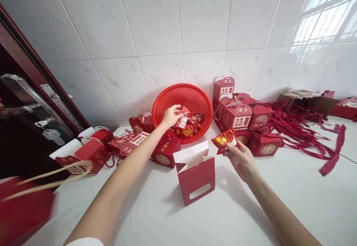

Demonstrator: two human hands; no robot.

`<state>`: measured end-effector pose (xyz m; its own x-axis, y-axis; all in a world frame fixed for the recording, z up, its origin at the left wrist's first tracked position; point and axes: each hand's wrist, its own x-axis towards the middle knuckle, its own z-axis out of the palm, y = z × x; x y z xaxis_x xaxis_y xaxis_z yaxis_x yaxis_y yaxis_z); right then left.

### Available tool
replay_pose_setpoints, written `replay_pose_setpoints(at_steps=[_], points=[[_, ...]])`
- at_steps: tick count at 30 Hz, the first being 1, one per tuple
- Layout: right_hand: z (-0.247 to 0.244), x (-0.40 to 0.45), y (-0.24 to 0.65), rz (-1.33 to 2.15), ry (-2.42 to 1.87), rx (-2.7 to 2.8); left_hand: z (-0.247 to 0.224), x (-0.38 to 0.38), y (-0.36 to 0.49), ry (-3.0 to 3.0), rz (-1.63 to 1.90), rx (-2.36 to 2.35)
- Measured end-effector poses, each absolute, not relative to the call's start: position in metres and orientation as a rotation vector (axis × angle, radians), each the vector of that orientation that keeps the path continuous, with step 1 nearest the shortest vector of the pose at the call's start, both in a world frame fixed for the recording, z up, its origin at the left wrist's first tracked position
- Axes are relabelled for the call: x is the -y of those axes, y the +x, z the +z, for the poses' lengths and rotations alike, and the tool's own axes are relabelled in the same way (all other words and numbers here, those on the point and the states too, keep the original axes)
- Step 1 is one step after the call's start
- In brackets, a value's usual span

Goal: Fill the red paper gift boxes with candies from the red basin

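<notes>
The left hand [170,116] reaches into the red plastic basket [167,97], which leans tilted against the tiled wall [156,22] at about twelve o'clock from the open box, so that its contents slide to the low rim within easy reach. The fingers are pinched on a small red-and-white packet [182,121] at the top of the heap of wrapped sweets [191,125] gathered there. The right hand [241,158], palm up at about two o'clock from the box, pinches a red and gold sweet packet [223,140] between thumb and fingers, just beside and above the box's mouth. The open red gift box [195,175] stands upright on the white table [223,216] between the two forearms, its white-lined flaps raised and its cut-out handle slot facing the camera, likely set there so either hand can drop things in. At one to two o'clock a cluster of closed red boxes [241,121] with rope handles is stacked against the wall, apart from the open one. Further toward three o'clock a loose tangle of red ribbons [301,134] spreads over the table, with a cardboard carton [306,99] behind it. At nine to ten o'clock lie more red boxes [92,151], some with flaps open, near a dark door [25,141] with a metal handle.
</notes>
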<state>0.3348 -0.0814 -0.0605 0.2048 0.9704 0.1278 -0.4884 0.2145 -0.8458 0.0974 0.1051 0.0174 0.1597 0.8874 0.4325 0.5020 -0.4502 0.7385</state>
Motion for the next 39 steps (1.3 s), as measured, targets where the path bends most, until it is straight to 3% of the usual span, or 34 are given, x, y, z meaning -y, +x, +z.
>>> replay_pose_setpoints(at_steps=[10, 14, 20, 30, 39], points=[[-0.015, 0.083, 0.325, 1.169, -0.604, 0.965, 0.063, 0.000, 0.158, 2.217, 1.422, -0.626], [0.002, 0.090, 0.309, 1.159, -0.587, 1.029, 0.068, 0.031, 0.159, 2.151, 1.299, -0.538], [0.001, 0.093, 0.321, 1.105, -0.613, 0.975, 0.082, 0.040, 0.121, 1.986, 1.227, -0.574], [-0.015, 0.085, 0.351, 0.966, -0.677, 0.906, 0.083, 0.071, 0.086, 2.603, 0.372, -0.804], [-0.010, 0.090, 0.337, 1.025, -0.677, 0.927, 0.075, 0.077, 0.086, 2.769, 0.321, -0.969]])
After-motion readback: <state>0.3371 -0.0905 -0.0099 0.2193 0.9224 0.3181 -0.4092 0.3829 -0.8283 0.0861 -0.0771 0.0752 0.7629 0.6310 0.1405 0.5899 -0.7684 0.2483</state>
